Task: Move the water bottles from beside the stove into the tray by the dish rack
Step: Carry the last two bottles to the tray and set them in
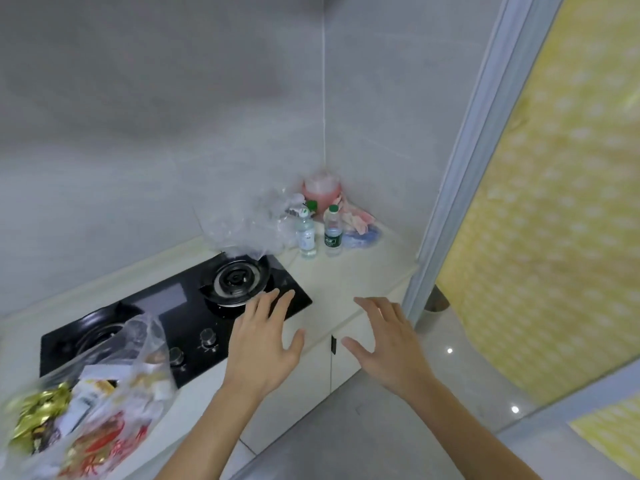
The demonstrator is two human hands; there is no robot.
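Hovering empty with fingers spread, left hand (263, 344) and right hand (388, 341) are facing two upright water bottles (318, 230) beside the stove (180, 320).

Bare counter (346, 278) lies open before the bottles (318, 233); clutter (332, 199) crowds behind.

A third green cap (311, 204) shows behind the two bottles, its bottle hidden. The bottle labels (332, 238) are too small to read. The snack bag (86, 410) at lower left is blurred and cut off by the edge. Both forearms run off the bottom.
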